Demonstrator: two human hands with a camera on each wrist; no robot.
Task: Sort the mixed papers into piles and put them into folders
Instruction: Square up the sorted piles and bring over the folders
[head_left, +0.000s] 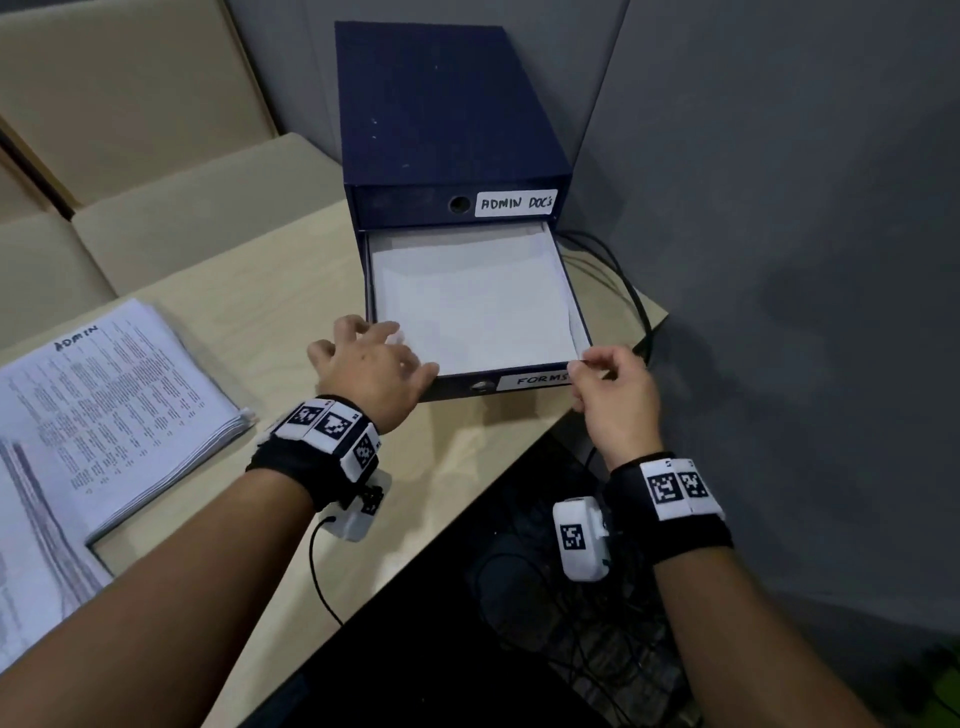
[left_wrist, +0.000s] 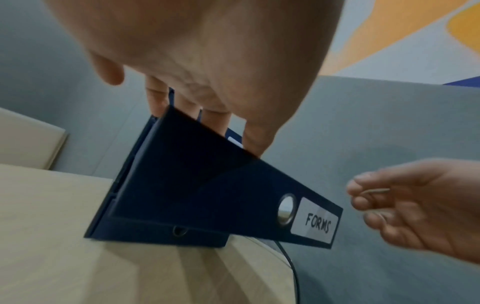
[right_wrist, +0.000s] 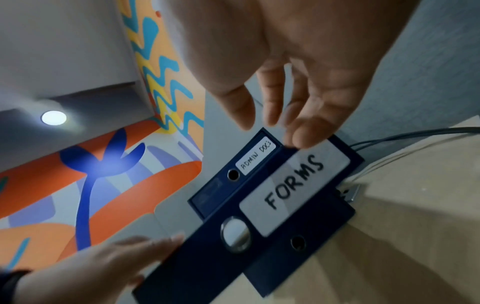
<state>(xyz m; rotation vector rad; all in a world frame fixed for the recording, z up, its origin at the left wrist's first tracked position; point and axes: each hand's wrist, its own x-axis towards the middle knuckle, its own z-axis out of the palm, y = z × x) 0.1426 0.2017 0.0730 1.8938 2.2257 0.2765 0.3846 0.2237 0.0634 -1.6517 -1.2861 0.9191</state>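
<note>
Papers (head_left: 467, 301) lie in the pulled-out FORMS drawer (head_left: 452, 387), where the left hand (head_left: 371, 371) spreads loose fingers over the front rim and the right hand (head_left: 613, 395) curls its fingers at the right corner, grip unclear, while the ADMIN stack (head_left: 119, 395) on the counter (head_left: 291, 291) looks yet unfiled.

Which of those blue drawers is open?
The FORMS drawer: pulled out, white paper showing inside. The ADMIN DOCS drawer above it is shut.

Navy drawer box (head_left: 447, 109) (white labels (head_left: 515, 203)), beige table (head_left: 291, 291)
</note>
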